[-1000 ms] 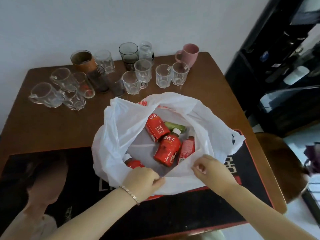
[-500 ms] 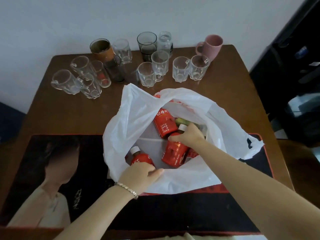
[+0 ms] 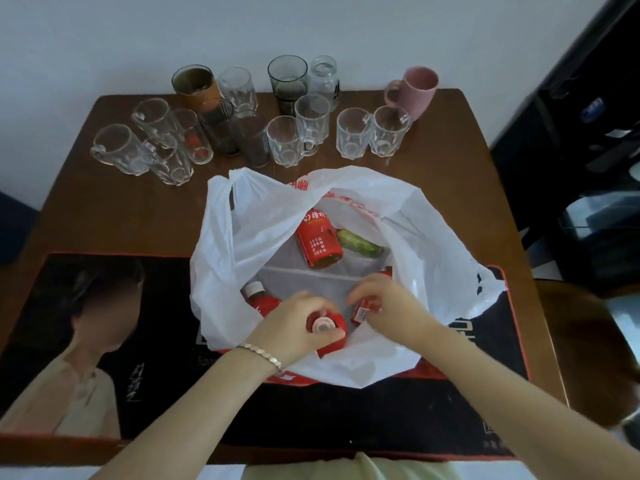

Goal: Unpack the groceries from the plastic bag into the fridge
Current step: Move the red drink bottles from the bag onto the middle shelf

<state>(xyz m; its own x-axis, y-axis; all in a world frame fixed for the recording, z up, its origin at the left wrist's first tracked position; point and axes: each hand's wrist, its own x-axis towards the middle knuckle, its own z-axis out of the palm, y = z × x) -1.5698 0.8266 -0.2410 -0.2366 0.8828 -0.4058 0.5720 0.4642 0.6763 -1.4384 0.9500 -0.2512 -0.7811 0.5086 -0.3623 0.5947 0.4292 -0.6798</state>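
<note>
Half a second ago your right hand (image 3: 388, 306) was deep in the bag (image 3: 429, 244) on a bottle neck while your left hand (image 3: 294, 327) pinched the near rim. Now the left has let the rim go and its fingers are clamped round an upright red bottle (image 3: 325, 327), cap towards you, at the bag's near edge. The right has come back and its fingers are closed on a small red pack (image 3: 363, 310) just beside it. That looks like the first items coming out; nothing has reached the fridge, which I cannot make out for certain here.

In the bag you have three red bottles in view: the held one, a second bottle (image 3: 261, 301) left of it, and a third (image 3: 318, 242) lying at the far side. There is one cucumber (image 3: 358, 242) beside that third bottle, and one red pack. More may be hidden under the folds.

On the worktop (image 3: 104, 216) behind stand one pink mug (image 3: 414, 90) and about fourteen glasses (image 3: 353, 136).
</note>
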